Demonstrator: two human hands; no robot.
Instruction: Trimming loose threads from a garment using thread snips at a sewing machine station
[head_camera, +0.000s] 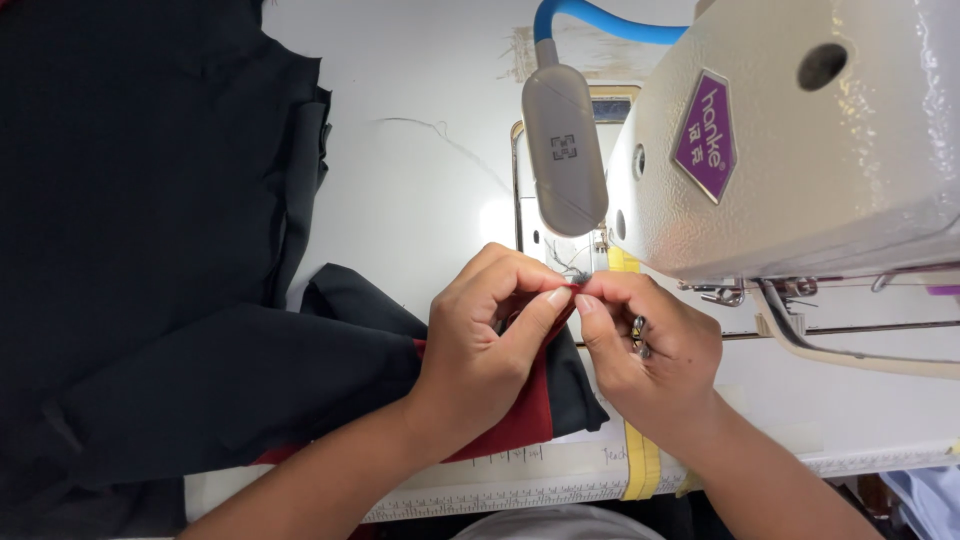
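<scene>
Both hands meet at the cloth's red edge (560, 318), just in front of the sewing machine (790, 150). The left hand (485, 335) pinches that edge between thumb and fingers. The right hand (650, 350) pinches it too, with a small metal tool (639, 335) tucked in its closed fingers. The rest of the black cloth (150, 250) spreads left across the white table (420, 190), under a grey lamp (563, 150).

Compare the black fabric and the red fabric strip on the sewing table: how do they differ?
The black fabric is large, spreading in a heap over the table's left side; the red fabric strip is narrow, showing only along the black piece's edge. The black fabric lies mostly loose; the red strip's end is pinched between the left hand and right hand.
</scene>
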